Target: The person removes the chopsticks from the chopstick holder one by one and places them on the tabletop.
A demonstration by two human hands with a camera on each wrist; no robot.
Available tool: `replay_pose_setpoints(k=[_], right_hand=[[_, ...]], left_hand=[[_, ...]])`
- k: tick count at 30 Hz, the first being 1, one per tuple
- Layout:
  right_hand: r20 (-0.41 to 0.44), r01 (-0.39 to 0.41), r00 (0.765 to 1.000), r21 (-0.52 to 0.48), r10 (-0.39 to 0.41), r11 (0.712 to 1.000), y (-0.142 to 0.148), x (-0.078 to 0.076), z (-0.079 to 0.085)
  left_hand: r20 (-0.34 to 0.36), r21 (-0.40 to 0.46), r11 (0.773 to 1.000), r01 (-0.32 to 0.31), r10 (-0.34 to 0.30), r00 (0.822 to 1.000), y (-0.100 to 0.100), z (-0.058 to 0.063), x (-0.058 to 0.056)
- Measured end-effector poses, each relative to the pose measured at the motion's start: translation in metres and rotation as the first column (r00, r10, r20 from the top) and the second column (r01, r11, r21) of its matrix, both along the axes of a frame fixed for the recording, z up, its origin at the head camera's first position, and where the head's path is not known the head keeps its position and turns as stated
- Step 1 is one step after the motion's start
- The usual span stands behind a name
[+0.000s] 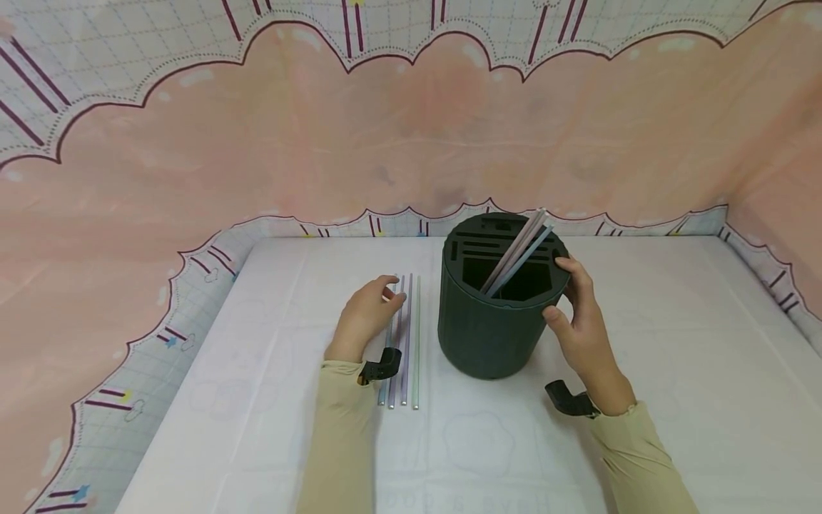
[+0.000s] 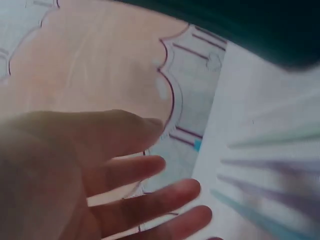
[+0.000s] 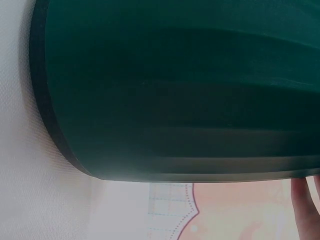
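While the right hand (image 1: pixel 587 335) grips the slotted dark green holder (image 1: pixel 488 335) near its top, the left hand (image 1: pixel 362 318), fingers parted and empty, hovers by four thin pastel rods (image 1: pixel 407 343) lying left of it, where a light single-rod pinch probably works best.

The container (image 1: pixel 484 335), right of centre, appears plastic: smooth wall, low sheen, near matt. Slender sticks (image 1: pixel 417 343) at centre look like smooth plastic, their lower ends glinting. The white covering (image 1: pixel 257 400), lower frame, is matt — finely grained in the right wrist view. The backdrop (image 1: pixel 385 135), upper frame, is creased sheeting, faintly glossy — cloth or film, indeterminable. Sleeves (image 1: pixel 340 442), bottom: matt cloth.
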State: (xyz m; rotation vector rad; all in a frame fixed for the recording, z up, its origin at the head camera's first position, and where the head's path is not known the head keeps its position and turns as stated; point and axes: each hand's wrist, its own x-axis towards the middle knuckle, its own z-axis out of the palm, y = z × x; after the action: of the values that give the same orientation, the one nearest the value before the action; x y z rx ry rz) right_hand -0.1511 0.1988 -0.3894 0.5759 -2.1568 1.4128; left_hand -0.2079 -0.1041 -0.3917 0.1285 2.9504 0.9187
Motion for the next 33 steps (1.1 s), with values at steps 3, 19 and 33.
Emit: replay_pose_setpoints(k=[3,19,33], right_hand=[[-0.002,-0.001,1.000,0.000,0.001,1.000,0.000,0.000,0.001],[0.017,-0.004,1.000,-0.002,0.004,1.000,-0.001,0.001,0.004],[0.018,-0.012,1.000,-0.014,0.012,1.000,0.001,0.000,0.004]], left_hand=[[-0.064,0.010,1.000,0.017,-0.016,0.998,0.010,0.007,0.002],[-0.592,0.169,0.965,0.203,-0.065,0.803,0.043,0.053,0.028],[-0.727,0.118,0.945,0.306,-0.128,0.675,0.064,0.074,0.048]])
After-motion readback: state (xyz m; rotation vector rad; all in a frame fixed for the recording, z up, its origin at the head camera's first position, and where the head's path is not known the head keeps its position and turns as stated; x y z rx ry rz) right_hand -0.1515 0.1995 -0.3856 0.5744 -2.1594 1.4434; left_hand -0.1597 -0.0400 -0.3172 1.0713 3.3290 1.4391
